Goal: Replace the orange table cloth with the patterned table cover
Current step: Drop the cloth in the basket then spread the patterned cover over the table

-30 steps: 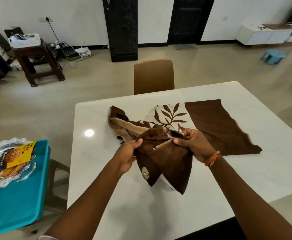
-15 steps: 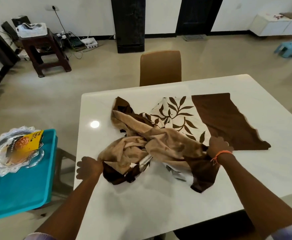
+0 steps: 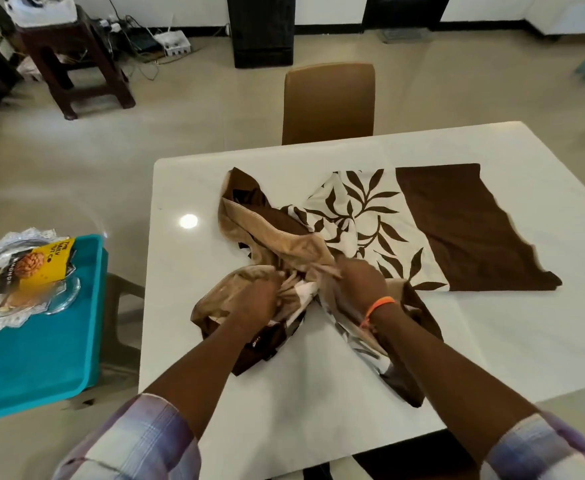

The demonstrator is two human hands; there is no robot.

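Observation:
The patterned table cover point(image 3: 370, 216), brown, tan and cream with a leaf print, lies bunched on the bare white table point(image 3: 318, 410). Its right part is spread flat, ending in a plain brown band. The left part is crumpled in tan and brown folds. My left hand point(image 3: 253, 299) grips a bunch of the tan folds at the middle of the heap. Close beside it, my right hand point(image 3: 360, 282), with an orange band at the wrist, grips more gathered folds. No orange cloth is in view.
A tan chair point(image 3: 329, 102) stands at the table's far edge. At the left, a teal tray point(image 3: 41, 358) carries a glass dish point(image 3: 20, 282) with a yellow snack packet. A dark wooden stool point(image 3: 76, 64) and cables stand on the floor beyond.
My hands were apart half a second ago, the left near the table's left edge. Both have come together at the middle of the crumpled cover and hold its folds.

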